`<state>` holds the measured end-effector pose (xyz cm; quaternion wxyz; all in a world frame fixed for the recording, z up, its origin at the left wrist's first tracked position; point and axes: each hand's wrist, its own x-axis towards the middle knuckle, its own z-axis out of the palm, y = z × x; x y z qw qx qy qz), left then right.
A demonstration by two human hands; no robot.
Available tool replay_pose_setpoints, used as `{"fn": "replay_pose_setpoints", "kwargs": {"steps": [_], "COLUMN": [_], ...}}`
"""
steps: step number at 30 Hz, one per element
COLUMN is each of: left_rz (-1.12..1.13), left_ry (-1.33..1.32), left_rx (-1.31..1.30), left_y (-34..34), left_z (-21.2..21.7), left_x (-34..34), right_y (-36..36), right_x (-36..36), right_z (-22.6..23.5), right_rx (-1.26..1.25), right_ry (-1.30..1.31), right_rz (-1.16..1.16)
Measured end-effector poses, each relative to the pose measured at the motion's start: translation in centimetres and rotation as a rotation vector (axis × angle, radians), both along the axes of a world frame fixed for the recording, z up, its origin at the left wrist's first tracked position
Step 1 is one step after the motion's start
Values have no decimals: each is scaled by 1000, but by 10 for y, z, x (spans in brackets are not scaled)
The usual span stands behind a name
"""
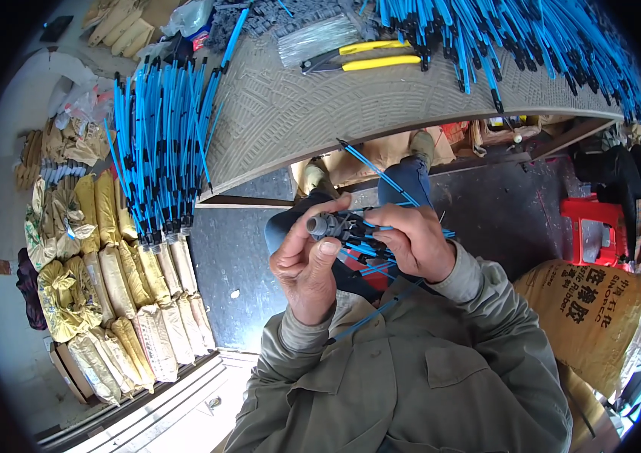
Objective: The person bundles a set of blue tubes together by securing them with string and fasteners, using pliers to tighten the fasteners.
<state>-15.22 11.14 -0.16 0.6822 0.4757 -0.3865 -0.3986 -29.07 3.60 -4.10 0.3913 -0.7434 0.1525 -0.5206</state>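
My left hand (307,264) is closed around a dark grey plastic hub (323,226) with a round threaded end, held over my lap. Thin blue tubes (369,248) with black end pieces spread from the hub, several pointing right and one running down toward my jacket. The fingers of my right hand (420,243) are bent and pinch one of these blue tubes beside the hub. Its joint with the hub is partly hidden by my fingers. One longer blue tube (381,172) with a black tip slants up toward the table edge.
On the table (298,113) lie yellow-handled cutters (369,57), a bundle of clear strips (319,39), small grey parts (252,26) and many blue tubes (486,38). Bunched tube assemblies (162,143) hang at its left edge. Filled sacks (124,302), a red stool (599,226) and a large sack (584,309) stand around.
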Motion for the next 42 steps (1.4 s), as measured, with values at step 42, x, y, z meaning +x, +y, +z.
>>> {"fn": "replay_pose_setpoints", "kwargs": {"steps": [42], "left_rz": [-18], "left_ry": [-356], "left_rx": [-179], "left_y": [5], "left_z": [-5], "left_x": [-20], "right_y": [10], "right_x": [-17], "right_z": [22], "right_rx": [21], "right_ry": [118], "right_rz": [208]}}
